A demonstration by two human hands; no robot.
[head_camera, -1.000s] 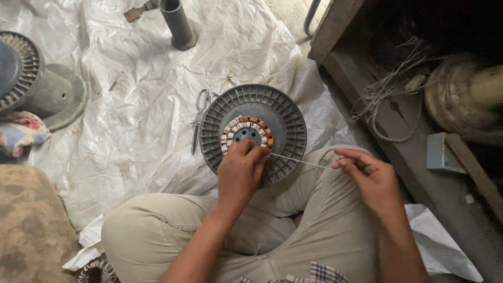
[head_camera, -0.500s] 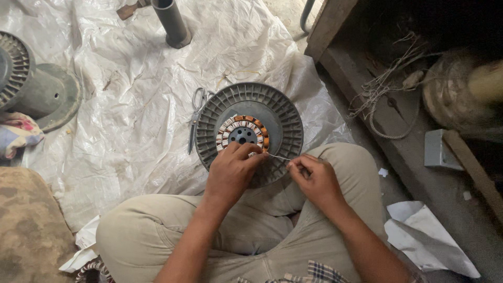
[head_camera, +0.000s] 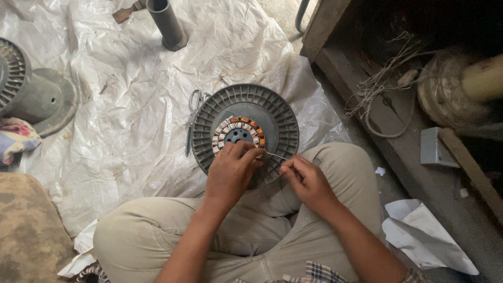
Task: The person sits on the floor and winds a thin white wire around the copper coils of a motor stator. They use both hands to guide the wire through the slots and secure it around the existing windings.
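A crinkled white plastic sheet (head_camera: 131, 94) is covering most of the floor, catching soft daylight. A dark grey upright pipe (head_camera: 166, 23) is standing at its far edge, and a grey ribbed metal housing (head_camera: 31, 89) is lying at the left. On the right, a worn wooden frame (head_camera: 367, 78) is running along bare, dusty ground, with a tangle of pale cord (head_camera: 380, 86) lying on it. Crumpled white paper (head_camera: 424, 236) is lying beside it.

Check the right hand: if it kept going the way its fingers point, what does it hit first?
The right hand points up-left along the thin wire. First in line looks like the left hand fingertips on the winding ring; depth between them is unclear.
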